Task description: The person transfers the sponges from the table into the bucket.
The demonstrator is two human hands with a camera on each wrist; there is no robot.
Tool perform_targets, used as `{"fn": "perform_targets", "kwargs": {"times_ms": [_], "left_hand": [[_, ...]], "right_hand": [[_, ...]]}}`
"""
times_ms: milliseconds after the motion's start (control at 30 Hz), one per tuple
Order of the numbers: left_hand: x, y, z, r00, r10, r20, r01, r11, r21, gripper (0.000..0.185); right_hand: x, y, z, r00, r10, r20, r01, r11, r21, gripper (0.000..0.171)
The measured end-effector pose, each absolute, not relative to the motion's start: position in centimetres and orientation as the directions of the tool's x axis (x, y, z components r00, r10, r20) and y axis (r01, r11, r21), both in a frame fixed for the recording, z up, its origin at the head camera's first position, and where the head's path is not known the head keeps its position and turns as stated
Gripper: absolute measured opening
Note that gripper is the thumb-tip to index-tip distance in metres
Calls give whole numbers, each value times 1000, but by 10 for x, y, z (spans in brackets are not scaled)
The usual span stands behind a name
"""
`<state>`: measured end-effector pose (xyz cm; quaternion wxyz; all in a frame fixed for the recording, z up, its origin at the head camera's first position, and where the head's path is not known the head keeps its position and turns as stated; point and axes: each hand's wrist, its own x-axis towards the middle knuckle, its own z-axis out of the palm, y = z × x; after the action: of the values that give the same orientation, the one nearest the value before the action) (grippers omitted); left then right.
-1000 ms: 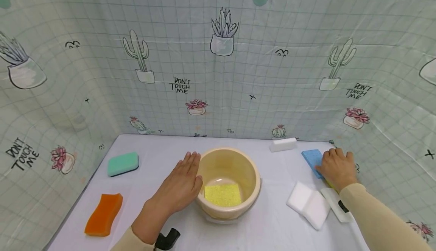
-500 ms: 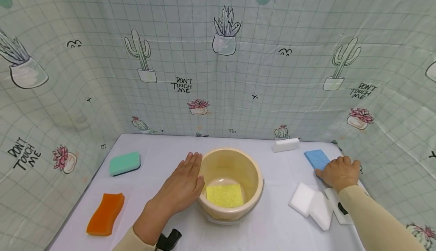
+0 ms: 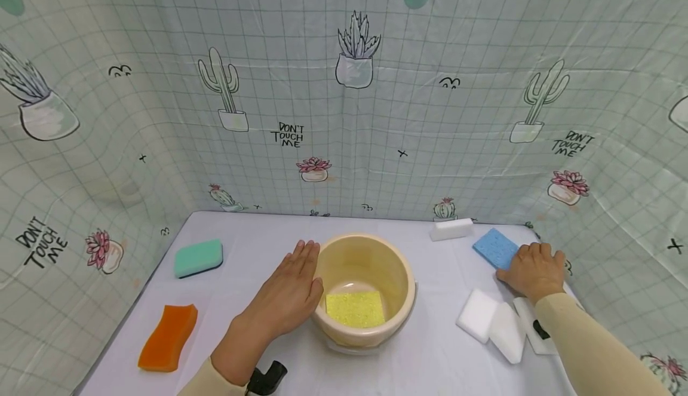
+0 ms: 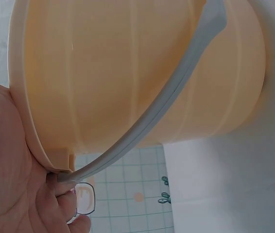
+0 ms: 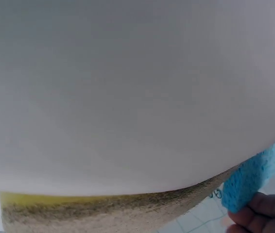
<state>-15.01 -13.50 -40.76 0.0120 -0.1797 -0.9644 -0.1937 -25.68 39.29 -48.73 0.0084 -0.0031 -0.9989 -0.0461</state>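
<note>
Head view shows my left hand point(image 3: 287, 297) flat, fingers straight, against the beige bucket point(image 3: 400, 282) mid-surface. My right hand point(image 3: 533, 272) pinches the blue sponge point(image 3: 494, 248) near the surface's far right corner.

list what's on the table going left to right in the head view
Orange wavy sponge → green rounded sponge → left hand → cream plastic bucket holding a yellow flat sponge → white foam blocks → right hand on the blue flat sponge.
</note>
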Motion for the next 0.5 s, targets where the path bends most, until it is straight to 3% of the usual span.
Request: {"fn": "perform_targets", "kwargs": {"times_ms": [200,500], "left_hand": [[-149,-135,-406,-936,340,90,349,862,368,63],[-149,-135,-406,-938,337,85,344,862,372,63]], "right_hand": [[-258,390,-487,-994,-28,101,-13,988,152,84],[-260,385,-477,-976,-91,196,-47,974,219,65]]}}
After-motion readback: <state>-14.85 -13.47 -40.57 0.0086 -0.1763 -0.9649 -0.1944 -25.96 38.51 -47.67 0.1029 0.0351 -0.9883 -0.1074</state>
